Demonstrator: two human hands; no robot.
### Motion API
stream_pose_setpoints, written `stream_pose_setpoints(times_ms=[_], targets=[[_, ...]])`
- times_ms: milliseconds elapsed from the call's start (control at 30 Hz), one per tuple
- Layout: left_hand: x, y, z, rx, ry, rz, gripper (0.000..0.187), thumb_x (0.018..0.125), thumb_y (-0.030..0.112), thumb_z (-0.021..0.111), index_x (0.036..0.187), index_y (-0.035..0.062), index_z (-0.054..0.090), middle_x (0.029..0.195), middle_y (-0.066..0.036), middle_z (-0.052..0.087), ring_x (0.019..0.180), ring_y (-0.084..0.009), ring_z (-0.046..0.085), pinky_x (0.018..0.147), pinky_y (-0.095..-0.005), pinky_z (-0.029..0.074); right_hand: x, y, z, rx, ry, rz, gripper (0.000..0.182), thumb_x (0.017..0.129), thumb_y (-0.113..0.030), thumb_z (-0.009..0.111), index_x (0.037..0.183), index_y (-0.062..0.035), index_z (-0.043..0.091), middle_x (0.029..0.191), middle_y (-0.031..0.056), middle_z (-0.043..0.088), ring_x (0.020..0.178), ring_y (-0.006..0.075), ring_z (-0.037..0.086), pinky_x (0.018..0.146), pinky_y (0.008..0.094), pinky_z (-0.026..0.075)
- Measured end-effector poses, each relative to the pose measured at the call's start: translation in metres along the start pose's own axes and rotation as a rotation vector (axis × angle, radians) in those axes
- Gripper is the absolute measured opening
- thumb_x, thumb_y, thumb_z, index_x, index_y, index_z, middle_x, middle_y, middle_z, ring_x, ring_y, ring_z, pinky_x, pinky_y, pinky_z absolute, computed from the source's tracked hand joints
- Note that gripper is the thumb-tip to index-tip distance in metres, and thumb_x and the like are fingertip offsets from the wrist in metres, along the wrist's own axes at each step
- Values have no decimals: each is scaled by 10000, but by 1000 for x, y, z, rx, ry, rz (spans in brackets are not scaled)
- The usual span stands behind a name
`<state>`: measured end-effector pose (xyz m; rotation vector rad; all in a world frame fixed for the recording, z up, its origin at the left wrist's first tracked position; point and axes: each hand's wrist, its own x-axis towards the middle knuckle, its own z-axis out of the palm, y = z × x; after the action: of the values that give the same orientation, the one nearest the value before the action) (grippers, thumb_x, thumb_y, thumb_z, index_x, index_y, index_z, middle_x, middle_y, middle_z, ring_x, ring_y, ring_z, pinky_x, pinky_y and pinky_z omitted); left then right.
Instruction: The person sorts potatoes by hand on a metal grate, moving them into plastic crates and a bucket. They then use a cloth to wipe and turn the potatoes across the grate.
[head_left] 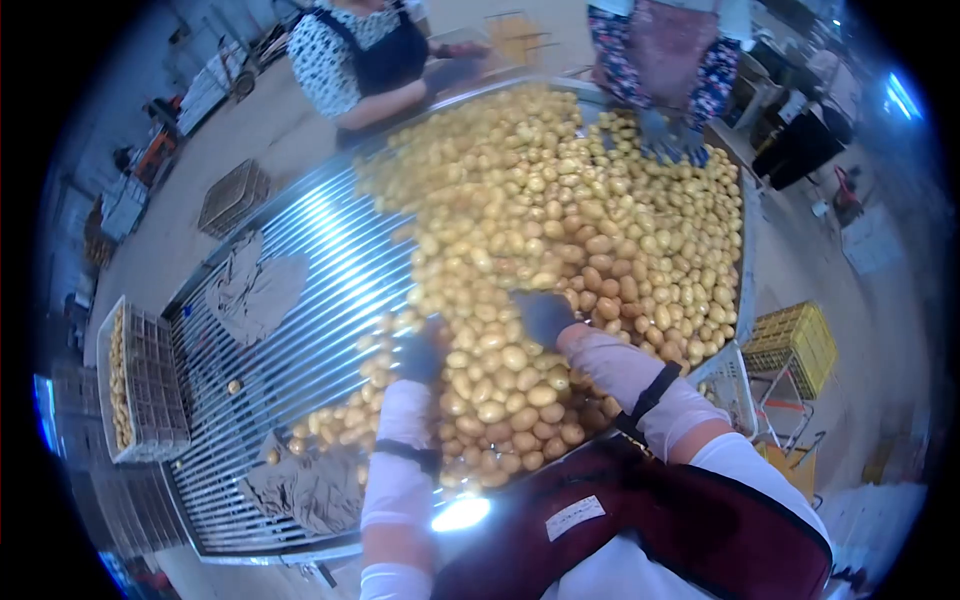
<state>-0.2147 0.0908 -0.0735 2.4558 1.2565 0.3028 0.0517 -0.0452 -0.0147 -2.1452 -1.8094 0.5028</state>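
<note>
A large heap of yellow potatoes (515,355) covers much of a metal roller table (330,265). My left hand (422,352), in a grey glove, touches the left side of the heap, where the rollers show. Further right, my gloved right hand (545,317) lies on the potatoes, next to a patch of browner ones (605,280). Both hands are blurred and their fingers do not show separately, so I cannot make out whether either holds a potato.
Two people (365,70) work at the far side; one person's gloved hands (672,140) touch the heap. Grey cloths (255,290) lie on the rollers. A crate with potatoes (150,385) stands left, a yellow crate (795,340) right, and another crate (233,198) on the floor.
</note>
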Motion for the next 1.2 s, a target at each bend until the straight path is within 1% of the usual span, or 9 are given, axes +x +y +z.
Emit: stream_pose_setpoints(times_ms=[267,400,467,500,600,800,933,1067,1200], targets=[[-13,31,-36,-744,192,71,419,848,-38,638,1246,57,547,1016,-70,617,792,-124,587,674,-270,502,-133,14,38,1638,150,148,532,983,-164,615,1462,-106,392,1332,142,572,1197,291,588,999,465,475],[-20,99,-48,-1106,237,32,428,871,-45,617,1283,29,525,1125,-66,607,869,-141,600,712,-253,508,-185,14,65,1415,464,-23,597,1011,-190,576,1525,-146,277,1443,163,495,1334,282,507,1015,459,488],[-39,168,-46,-775,325,158,453,870,-60,623,1311,-15,525,1234,-89,593,1080,-177,580,894,-296,499,-195,-4,52,2563,403,-105,590,1035,-258,532,1538,-141,247,1484,173,461,1369,287,478,1028,456,490],[-58,206,-42,-865,225,201,455,870,-46,637,1310,-4,533,1250,-99,590,1135,-200,568,979,-327,464,-222,-31,-27,2026,438,305,498,1082,-342,375,1498,-77,314,1385,193,527,1287,291,546,977,423,524],[-103,277,-16,-612,-217,712,447,842,65,705,1264,33,563,1289,-141,566,1221,-303,534,1058,-399,407,-230,-6,-3,2721,255,-377,403,1045,-372,474,1361,-122,480,1250,152,585,1185,347,577,1008,460,492],[-136,322,-17,-431,-355,1110,662,846,332,696,1428,101,485,1545,-152,360,1484,-396,220,1211,-573,81,-377,31,-21,2846,769,-178,272,967,-326,551,1092,-87,523,1020,109,582,881,238,612,710,374,542],[-113,239,-35,-239,-117,834,641,859,136,562,1467,-1,409,1544,-200,364,1472,-361,270,1219,-514,121,-558,37,12,2217,1465,265,430,947,-416,603,1200,-73,542,1032,122,619,803,221,633,548,308,575],[-121,127,-64,-352,41,356,594,991,233,538,1500,-15,357,1549,-223,348,1472,-356,267,1197,-474,204,-709,64,125,1261,1858,1557,398,956,-367,623,1225,-81,556,1073,111,607,938,241,624,747,323,497],[-166,23,-66,-58,195,222,720,991,371,553,1545,7,271,1593,-217,278,1493,-347,221,1204,-482,179,-559,74,77,230,1287,1694,625,980,-352,599,1426,46,416,1433,241,465,1341,366,437,1143,465,300]])
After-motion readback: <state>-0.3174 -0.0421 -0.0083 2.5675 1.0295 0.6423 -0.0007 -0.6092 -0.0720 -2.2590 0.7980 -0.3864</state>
